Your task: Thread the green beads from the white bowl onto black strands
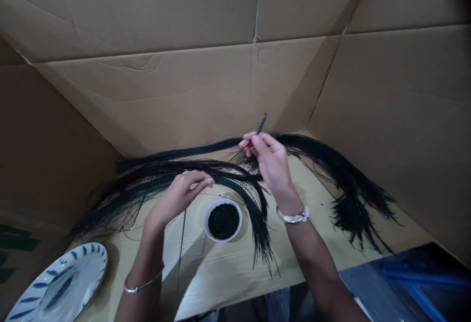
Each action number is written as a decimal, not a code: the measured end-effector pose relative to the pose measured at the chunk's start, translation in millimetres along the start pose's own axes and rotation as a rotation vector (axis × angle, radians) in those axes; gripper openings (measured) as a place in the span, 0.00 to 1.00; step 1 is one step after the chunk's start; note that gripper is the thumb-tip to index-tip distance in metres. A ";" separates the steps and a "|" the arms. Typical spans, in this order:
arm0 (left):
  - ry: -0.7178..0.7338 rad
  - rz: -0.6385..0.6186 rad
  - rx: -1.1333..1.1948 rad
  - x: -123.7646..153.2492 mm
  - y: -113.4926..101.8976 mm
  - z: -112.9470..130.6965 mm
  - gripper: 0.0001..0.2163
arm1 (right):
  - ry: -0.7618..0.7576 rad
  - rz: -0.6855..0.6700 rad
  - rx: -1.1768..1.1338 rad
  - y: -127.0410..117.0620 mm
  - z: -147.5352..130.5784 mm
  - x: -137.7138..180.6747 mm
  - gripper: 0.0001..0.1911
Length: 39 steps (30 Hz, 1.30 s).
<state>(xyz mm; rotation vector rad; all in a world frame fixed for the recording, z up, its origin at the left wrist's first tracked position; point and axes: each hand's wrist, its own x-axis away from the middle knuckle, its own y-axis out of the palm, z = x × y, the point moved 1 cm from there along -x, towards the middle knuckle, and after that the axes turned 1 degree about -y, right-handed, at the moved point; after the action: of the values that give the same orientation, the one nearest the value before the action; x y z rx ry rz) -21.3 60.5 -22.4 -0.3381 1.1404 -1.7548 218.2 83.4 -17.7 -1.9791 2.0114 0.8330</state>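
- Above the middle of the pale tabletop [228, 273], the right hand [271, 160] is raised, its thumb and fingertips closed on a short, twisted dark-green piece [261, 123], which points up and slightly to the right.
- From those same fingertips a thin dark strand [240, 152] slants down to the left; where its far end lies is hard to make out.
- Lower and to the left, the left hand [176, 194] hangs in front of the dark bundles, thumb and forefinger drawn narrowly together; I cannot tell whether it grips a strand.
- Between the two forearms, a small white bowl [206, 220] stands upright on the tabletop, filled with tiny dark bits [223, 221].
- Behind the bowl, a long back bundle [184, 152] of dark strands runs along the cardboard wall [165, 91].
- Just right of the bowl, a front bundle [250, 199] curves down and fans out at its tip.
- Beyond the right forearm, another bundle [331, 157] ends in a tufted spread with a spot of red.
- At lower left lies a white plate [77, 275] with blue leaf marks.
- Each wrist carries a silvery bracelet [293, 215].
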 end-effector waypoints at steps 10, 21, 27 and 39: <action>-0.127 -0.142 0.004 -22.5 -21.3 -47.2 0.22 | -0.128 0.530 0.080 -214.4 -6.8 -51.4 0.09; -0.286 -0.181 -0.058 -84.8 -38.8 -147.3 0.24 | -0.311 0.727 0.243 -362.7 -26.6 -35.3 0.04; -0.366 0.169 -0.003 -157.3 -10.1 -164.3 0.19 | -0.388 0.721 0.715 -365.3 -18.0 -22.7 0.20; -0.190 -0.089 -0.513 -266.4 141.0 -74.1 0.21 | 0.021 -0.029 1.720 -387.1 19.1 29.9 0.29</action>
<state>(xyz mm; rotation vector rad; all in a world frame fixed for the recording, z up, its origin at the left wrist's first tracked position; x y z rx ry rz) 139.6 312.0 -107.0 -0.8568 1.4412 -1.4462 585.3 88.9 -145.4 -0.8742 1.5254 -0.7966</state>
